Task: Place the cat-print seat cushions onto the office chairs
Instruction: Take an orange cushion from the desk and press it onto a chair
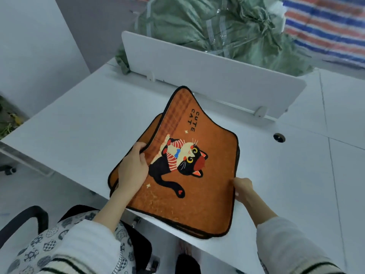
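Cat-print seat cushions lie in a small stack on the white desk, overhanging its near edge. From the head camera, the top cushion is orange with a dark border, a black cat picture and the words "CUTE CAT"; its left and far parts are lifted and curled up off the cushion beneath, whose orange edge shows at the left. The left hand is closed around the top cushion's left edge, thumb on the printed face and fingers wrapped under the raised edge. The right hand pinches the same cushion's right edge near the close corner, fingers tucked below it. Both forearms come up from pale sleeves at the bottom.

Just behind the stack a low white divider panel stands across the desk, and beyond it sit bulky green sacks and a red, white and blue striped sheet. A round cable port sits in the desk to the right of the cushions. At lower left, below the desk edge, is a black office chair armrest with a patterned fabric beside it.
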The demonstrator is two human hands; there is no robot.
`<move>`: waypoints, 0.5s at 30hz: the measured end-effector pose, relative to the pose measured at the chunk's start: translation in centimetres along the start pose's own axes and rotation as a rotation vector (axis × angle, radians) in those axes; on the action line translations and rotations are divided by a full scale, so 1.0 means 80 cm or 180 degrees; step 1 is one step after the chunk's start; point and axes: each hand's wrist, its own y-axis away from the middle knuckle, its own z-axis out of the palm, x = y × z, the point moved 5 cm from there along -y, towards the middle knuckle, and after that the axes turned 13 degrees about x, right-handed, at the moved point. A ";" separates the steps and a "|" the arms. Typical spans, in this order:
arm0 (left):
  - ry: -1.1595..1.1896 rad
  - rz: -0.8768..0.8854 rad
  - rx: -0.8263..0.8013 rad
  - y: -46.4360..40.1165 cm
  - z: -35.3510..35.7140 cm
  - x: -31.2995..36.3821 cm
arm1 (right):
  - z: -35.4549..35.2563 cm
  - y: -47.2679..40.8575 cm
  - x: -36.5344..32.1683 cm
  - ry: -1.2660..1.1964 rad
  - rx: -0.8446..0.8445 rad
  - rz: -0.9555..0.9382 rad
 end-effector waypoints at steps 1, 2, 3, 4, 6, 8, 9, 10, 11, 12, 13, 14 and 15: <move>0.0095 0.0116 0.0023 0.011 -0.011 0.012 | -0.009 0.014 0.010 -0.0173 -0.0056 0.0022; 0.0162 0.0278 0.0021 0.025 -0.025 0.026 | -0.020 0.031 0.021 -0.0355 -0.0060 0.0032; 0.0227 0.0306 0.0039 0.026 -0.028 0.032 | -0.021 0.036 0.019 -0.0431 -0.0107 -0.0006; 0.0294 0.0387 0.0034 0.036 -0.038 0.042 | -0.031 0.050 0.022 -0.0546 -0.0106 -0.0092; 0.0423 0.0573 0.0026 0.062 -0.058 0.062 | -0.059 0.079 0.029 -0.0856 -0.0147 -0.0187; 0.0556 0.0662 0.0068 0.083 -0.079 0.078 | -0.087 0.102 0.036 -0.1047 -0.0224 -0.0222; 0.0617 0.0722 0.0080 0.096 -0.091 0.087 | -0.101 0.118 0.043 -0.1150 -0.0313 -0.0201; 0.0661 0.0779 0.0090 0.106 -0.099 0.096 | -0.111 0.128 0.050 -0.1168 -0.0388 -0.0194; 0.0697 0.0837 0.0095 0.117 -0.109 0.106 | -0.120 0.137 0.059 -0.1204 -0.0460 -0.0193; 0.0725 0.0913 0.0101 0.128 -0.117 0.116 | -0.130 0.144 0.068 -0.1235 -0.0461 -0.0212; 0.0749 0.0995 0.0107 0.140 -0.126 0.127 | -0.142 0.152 0.078 -0.1289 -0.0453 -0.0258; 0.0790 0.1119 0.0138 0.152 -0.134 0.140 | -0.155 0.159 0.084 -0.1344 -0.0411 -0.0373; 0.0817 0.1251 0.0142 0.163 -0.141 0.153 | -0.173 0.168 0.089 -0.1450 -0.0394 -0.0499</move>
